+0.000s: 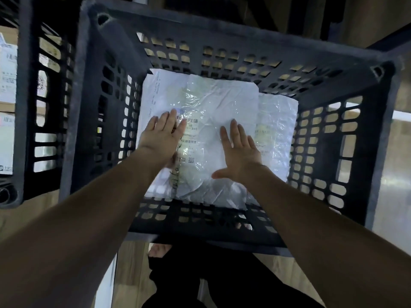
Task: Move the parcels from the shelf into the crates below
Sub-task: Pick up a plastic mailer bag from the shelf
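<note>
The left hand (163, 133) lies flat with its fingers straight and together, pressed palm down on the left part of a white plastic parcel (204, 130), its fingertips over a printed barcode label (189, 138) that runs down the wrapper. The right hand (239, 150) is also released and flat, fingers spread and thumb stretched out to the left, resting on the right half of the same parcel; neither hand grasps anything. Both bare forearms reach in from the near edge over the crate's near wall. The parcel is crinkled and glossy, and it lies at the bottom of a dark slotted plastic crate (333, 70), covering most of the floor. A second white parcel (278, 130) lies partly under it on the right, its right edge showing close to the crate's right wall. At the far left corner a flat white sheet or envelope with a line of small print (155, 90) shows beneath the top parcel. Through the slots of the crate's walls a light surface shows. To the left stands another dark slotted crate (40, 103), just beside the first, and further left are white labelled packages (7, 70), blurred. Near the bottom of the view, below the crate, the person's dark trousers (222, 278) and wooden flooring (131, 274) are seen.
</note>
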`<state>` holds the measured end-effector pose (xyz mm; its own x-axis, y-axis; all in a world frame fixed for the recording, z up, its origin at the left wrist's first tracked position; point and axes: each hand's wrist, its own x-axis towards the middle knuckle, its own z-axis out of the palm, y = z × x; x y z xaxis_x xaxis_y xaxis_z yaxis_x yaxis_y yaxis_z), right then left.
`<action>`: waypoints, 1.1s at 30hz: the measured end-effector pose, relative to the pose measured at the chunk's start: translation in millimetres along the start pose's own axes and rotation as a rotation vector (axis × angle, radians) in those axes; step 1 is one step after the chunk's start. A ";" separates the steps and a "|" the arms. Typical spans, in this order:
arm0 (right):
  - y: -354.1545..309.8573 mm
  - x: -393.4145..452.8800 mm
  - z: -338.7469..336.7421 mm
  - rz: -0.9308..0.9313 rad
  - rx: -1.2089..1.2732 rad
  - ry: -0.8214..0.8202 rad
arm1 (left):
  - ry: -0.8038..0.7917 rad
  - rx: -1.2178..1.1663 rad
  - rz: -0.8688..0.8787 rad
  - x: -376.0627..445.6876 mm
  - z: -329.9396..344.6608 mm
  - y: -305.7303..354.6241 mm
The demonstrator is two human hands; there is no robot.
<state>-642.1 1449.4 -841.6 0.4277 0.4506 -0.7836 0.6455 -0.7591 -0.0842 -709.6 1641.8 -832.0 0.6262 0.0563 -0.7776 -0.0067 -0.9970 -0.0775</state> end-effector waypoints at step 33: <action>-23.4 2.4 0.6 -0.076 -0.294 0.030 | -0.028 0.186 -0.028 -13.2 30.9 -4.4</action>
<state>-656.5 1468.0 -841.8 0.3868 0.5180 -0.7629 0.8301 -0.5559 0.0434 -741.9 1647.2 -840.6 0.6059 0.0877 -0.7907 -0.1357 -0.9679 -0.2114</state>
